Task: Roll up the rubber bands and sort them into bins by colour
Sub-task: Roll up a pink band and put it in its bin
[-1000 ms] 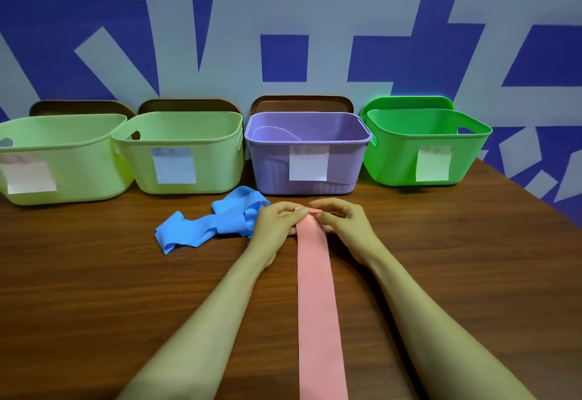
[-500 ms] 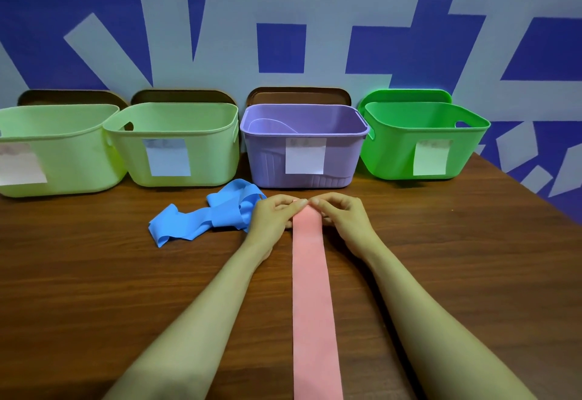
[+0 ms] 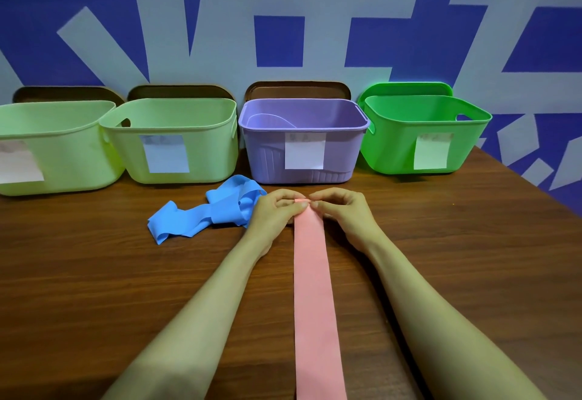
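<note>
A long pink rubber band [image 3: 313, 289] lies flat on the wooden table [image 3: 94, 289], running from the near edge toward the bins. My left hand [image 3: 274, 210] and my right hand [image 3: 341, 210] pinch its far end together, where a small fold of pink shows between the fingertips. A crumpled blue rubber band [image 3: 208, 212] lies just left of my left hand. Behind stand a pale green bin [image 3: 56, 147] at far left, a second pale green bin [image 3: 204, 135], a purple bin [image 3: 340, 144] and a bright green bin [image 3: 393, 144], each with a paper label.
The bins line the table's far edge against a blue and grey patterned wall. Brown chair backs [image 3: 297, 90] show behind them. The table's right edge [image 3: 535, 185] runs diagonally past the bright green bin.
The view has tilted slightly, so the bins sit a little higher. Both hands stay at the pink band's far end, fingertips working its edge into a small fold.
</note>
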Available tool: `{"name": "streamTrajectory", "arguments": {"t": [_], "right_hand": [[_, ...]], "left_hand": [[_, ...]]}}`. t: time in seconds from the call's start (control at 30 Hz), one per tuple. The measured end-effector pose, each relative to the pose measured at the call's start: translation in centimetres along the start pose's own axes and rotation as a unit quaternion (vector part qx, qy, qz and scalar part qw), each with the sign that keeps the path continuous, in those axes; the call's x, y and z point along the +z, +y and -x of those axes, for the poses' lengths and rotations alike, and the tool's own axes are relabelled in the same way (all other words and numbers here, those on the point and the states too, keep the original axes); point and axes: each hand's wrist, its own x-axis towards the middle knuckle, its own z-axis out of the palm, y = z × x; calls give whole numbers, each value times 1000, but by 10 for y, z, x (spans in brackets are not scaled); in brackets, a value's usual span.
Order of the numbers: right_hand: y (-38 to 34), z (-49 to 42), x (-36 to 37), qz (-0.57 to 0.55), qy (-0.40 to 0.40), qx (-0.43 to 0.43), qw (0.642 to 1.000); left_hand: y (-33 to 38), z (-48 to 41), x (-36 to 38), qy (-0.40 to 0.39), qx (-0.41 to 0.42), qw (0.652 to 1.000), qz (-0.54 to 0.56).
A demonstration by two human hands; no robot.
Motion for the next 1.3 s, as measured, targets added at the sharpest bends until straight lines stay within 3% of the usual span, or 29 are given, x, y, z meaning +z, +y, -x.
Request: {"name": "streamTrajectory", "arguments": {"t": [0.5,0.73,1.3], "right_hand": [[-1,0,4,17,-3,21,1000],[-4,0,0,-56,-2,26,998],[-2,-2,1,-15,-14,32,999]], "left_hand": [[0,2,-2,24,13,999,29],[4,3,0,7,-11,1000,27],[1,1,-3,10,0,999,40]]}}
